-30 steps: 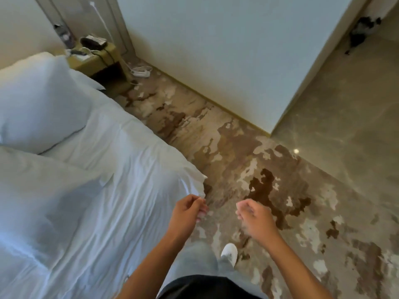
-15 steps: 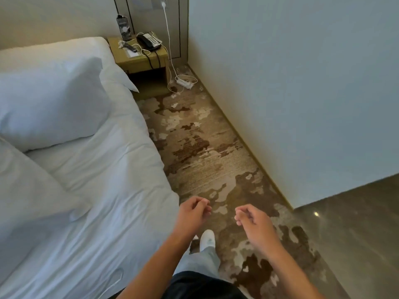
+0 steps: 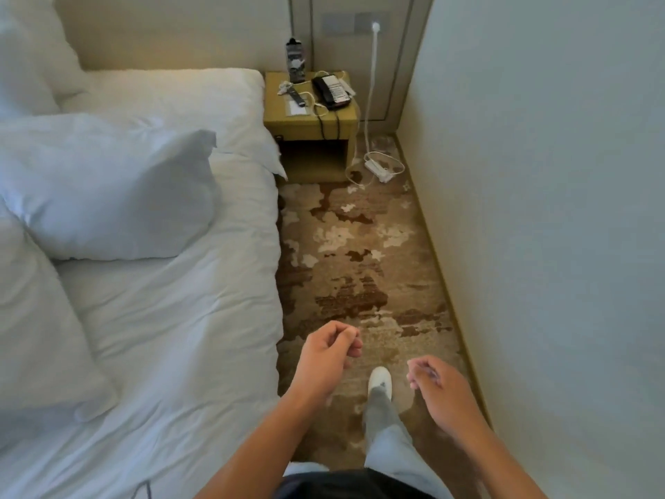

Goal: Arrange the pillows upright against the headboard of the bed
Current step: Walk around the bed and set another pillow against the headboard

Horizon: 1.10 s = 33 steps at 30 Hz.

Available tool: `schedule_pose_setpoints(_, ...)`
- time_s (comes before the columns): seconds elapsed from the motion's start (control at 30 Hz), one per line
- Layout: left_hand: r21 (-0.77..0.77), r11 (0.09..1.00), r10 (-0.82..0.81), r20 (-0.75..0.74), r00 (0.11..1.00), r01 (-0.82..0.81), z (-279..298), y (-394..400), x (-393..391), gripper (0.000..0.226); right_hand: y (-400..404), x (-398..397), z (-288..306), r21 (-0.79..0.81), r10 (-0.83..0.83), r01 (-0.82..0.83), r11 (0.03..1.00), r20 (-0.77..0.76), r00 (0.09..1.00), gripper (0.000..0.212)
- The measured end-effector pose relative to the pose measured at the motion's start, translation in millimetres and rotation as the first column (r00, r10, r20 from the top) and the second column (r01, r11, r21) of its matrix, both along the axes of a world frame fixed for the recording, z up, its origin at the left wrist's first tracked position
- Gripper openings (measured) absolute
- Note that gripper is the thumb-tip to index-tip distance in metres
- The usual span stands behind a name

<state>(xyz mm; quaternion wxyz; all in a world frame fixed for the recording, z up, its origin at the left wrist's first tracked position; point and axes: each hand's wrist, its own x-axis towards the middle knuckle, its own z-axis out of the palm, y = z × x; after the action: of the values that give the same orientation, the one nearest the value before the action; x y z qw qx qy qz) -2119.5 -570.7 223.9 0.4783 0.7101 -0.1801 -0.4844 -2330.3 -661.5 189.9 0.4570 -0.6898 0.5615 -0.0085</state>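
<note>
Head view looks down on two empty hands held out over the carpeted aisle beside the bed: the left hand [image 3: 325, 358] has its fingers loosely curled with nothing in them, and the right hand [image 3: 437, 385] hangs the same way, relaxed and holding nothing. From the left hand, the bed [image 3: 187, 336] lies immediately to its left, its edge just beside the knuckles, while the right hand is farther out, nearer the wall [image 3: 557, 210]. The pillows all lie ahead and to the left of both hands, so I judge the left hand the nearer one for the first reach. The near pillow [image 3: 108, 189] lies flat on the sheet, forward and left of the left hand, its long axis running across the bed, one corner poking up toward the aisle. Beyond it, a second pillow [image 3: 172, 99] lies flat at the head of the bed, close under the headboard [image 3: 180, 34]. A third pillow [image 3: 39, 325] sits directly left of the hands and is cut off by the frame edge, so its full shape cannot be made out. A fourth white shape, top-left pillow [image 3: 25, 55], seems to lean on the headboard but is mostly out of frame. Straight ahead of the hands, past the pillows, stands the nightstand [image 3: 313, 127] with a telephone [image 3: 331, 90]; its small clutter is hard to identify.
</note>
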Motion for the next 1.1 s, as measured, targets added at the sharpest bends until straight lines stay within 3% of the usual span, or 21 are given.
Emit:
schedule_pose_setpoints(0.2, 0.11, 0.927, 0.358, 0.017, 0.933, -0.358, 0, -57, 68, 0.02, -148, 136, 15, 0.032, 0.287, -0.291, 0.956, 0.106, 0.952, 0.016)
schedule_pose_setpoints(0.4, 0.136, 0.729, 0.676, 0.01, 0.737, -0.67, -5, -92, 144, 0.022, -233, 291, 21, -0.022, 0.553, -0.559, 0.829, 0.188, 0.812, 0.015)
schedule_pose_setpoints(0.63, 0.12, 0.646, 0.76, -0.02, 0.649, -0.753, -7, -163, 277, 0.021, -299, 429, 10, -0.013, 0.657, -0.661, 0.751, 0.115, 0.745, 0.014)
schedule_pose_setpoints(0.9, 0.034, 0.651, 0.759, -0.04, 0.649, -0.759, 25, -244, 438, 0.021, -371, 553, 10, -0.018, 0.696, -0.697, 0.717, -0.014, 0.718, 0.012)
schedule_pose_setpoints(1.1, 0.035, 0.534, 0.845, -0.012, 0.534, -0.845, 21, -254, 539, 0.021, -385, 702, -5, 0.006, 0.818, -0.818, 0.575, -0.009, 0.575, 0.011)
